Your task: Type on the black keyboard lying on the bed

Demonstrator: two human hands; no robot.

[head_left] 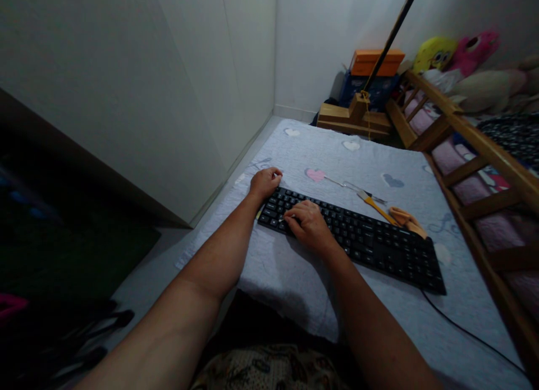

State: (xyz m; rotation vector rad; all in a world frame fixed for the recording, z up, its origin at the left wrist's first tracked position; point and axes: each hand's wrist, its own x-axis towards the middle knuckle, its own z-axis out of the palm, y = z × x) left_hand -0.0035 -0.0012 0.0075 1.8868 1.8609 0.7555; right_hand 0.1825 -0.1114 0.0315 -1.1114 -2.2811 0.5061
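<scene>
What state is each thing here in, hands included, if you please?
Black plastic keyboard: lying face up
Left hand: curled, by keyboard's left end
Right hand: bent over keyboard's left part
Yellow-handled brush: lying down
Tan fabric piece: bunched up
Pale heart-patterned cloth: spread out
Orange rectangular box: apparently closed

No txt legible: kybd key legends too small; cloth script nr L edge & R edge unreadable.
</scene>
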